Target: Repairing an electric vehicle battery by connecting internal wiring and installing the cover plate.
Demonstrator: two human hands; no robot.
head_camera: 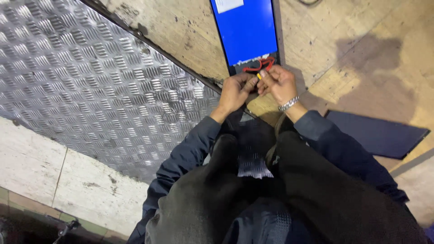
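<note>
Upper centre of frame: one blue battery pack (pixel 247 31), red wires (pixel 258 67) at its end; left hand (pixel 235 92) and right hand (pixel 278 83) pinch one yellow connector (pixel 259 76) together.

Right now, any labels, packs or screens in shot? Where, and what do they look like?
Blue pack: long flat rectangle, top centre on the wooden floor, black near end with red wires.
White label: small pale rectangle at the pack's far end, cut by the frame edge.
Dark panel: flat, right of the knees, plain.
No screens.
</note>
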